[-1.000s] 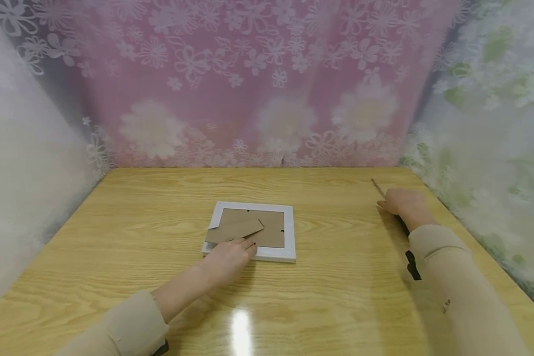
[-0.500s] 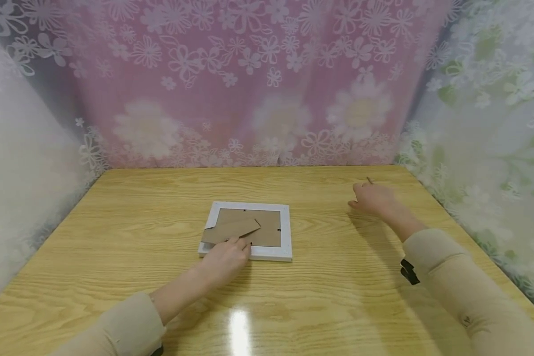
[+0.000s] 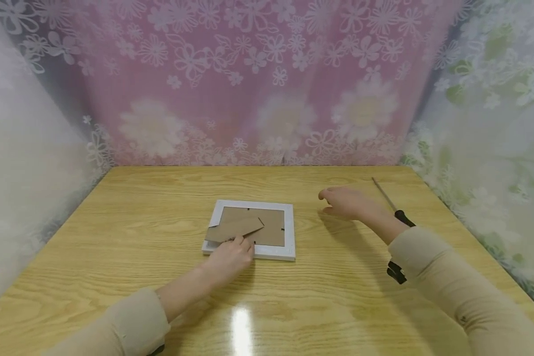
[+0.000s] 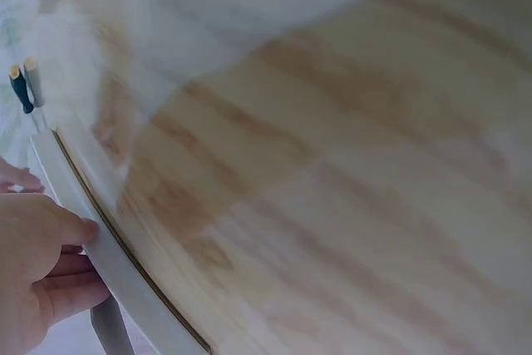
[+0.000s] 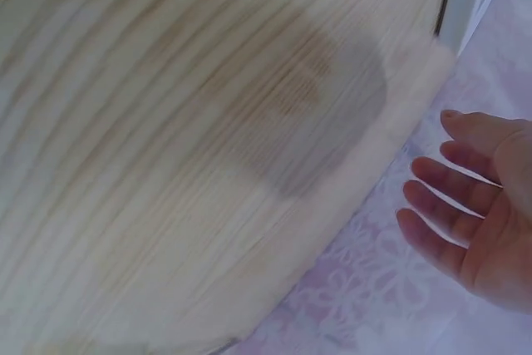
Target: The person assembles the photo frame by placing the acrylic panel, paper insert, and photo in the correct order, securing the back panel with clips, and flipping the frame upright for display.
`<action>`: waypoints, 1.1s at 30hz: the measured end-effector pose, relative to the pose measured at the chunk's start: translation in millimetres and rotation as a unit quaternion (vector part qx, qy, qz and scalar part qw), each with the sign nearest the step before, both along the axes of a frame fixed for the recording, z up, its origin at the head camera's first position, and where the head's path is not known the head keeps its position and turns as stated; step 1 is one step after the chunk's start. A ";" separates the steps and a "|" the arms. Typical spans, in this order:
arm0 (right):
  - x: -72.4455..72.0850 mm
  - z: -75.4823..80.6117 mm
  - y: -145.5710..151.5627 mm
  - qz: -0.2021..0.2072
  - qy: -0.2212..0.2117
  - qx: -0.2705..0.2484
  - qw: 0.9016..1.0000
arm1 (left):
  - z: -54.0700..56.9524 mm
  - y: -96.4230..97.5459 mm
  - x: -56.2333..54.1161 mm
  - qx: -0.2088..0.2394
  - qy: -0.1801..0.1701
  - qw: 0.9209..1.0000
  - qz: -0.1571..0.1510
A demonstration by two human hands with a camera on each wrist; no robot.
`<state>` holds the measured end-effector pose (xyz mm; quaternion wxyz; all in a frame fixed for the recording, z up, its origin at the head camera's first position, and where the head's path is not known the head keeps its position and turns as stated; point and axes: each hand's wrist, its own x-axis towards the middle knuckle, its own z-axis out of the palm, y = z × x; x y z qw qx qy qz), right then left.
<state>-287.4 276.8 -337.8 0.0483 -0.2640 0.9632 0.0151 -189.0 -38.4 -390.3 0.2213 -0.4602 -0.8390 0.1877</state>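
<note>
A white picture frame (image 3: 289, 232) lies face down on the wooden table, its brown backing board (image 3: 273, 235) upward. The cardboard stand flap (image 3: 236, 229) lies slanted across the backing. My left hand (image 3: 229, 258) holds the frame's near edge; in the left wrist view the thumb lies along the white side (image 4: 137, 288) and the fingers reach over the back. To the right of the frame, my right hand (image 3: 347, 203) is above the table with nothing in it, its fingers loosely spread in the right wrist view. A screwdriver (image 3: 404, 218) with a black handle lies beyond the right forearm, partly hidden by the sleeve.
The wooden table (image 3: 129, 237) ends at a pink flowered curtain (image 3: 231, 99) at the back. Pale flowered cloth (image 3: 494, 148) hangs along the right side, and a whitish one (image 3: 31, 163) along the left.
My right hand has let go of the screwdriver on the right side of the table and moved left toward the frame. The left hand has stayed at the frame's near edge.
</note>
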 end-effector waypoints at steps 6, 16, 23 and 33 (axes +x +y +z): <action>-4.0 -0.5 -30.1 0.022 -0.028 0.002 0.999 | 0.1 4.6 2.0 0.006 0.016 1.000 0.016; -12.9 -13.1 -61.8 0.008 -0.099 -0.010 0.995 | -3.2 7.7 3.9 -0.006 0.022 0.999 0.035; -20.8 -16.8 -61.2 0.024 -0.115 -0.044 0.992 | -7.7 12.0 5.0 0.016 0.065 0.997 0.042; -29.9 -21.7 -62.9 0.045 -0.119 -0.098 0.987 | -12.6 10.8 0.9 0.008 0.102 0.993 0.057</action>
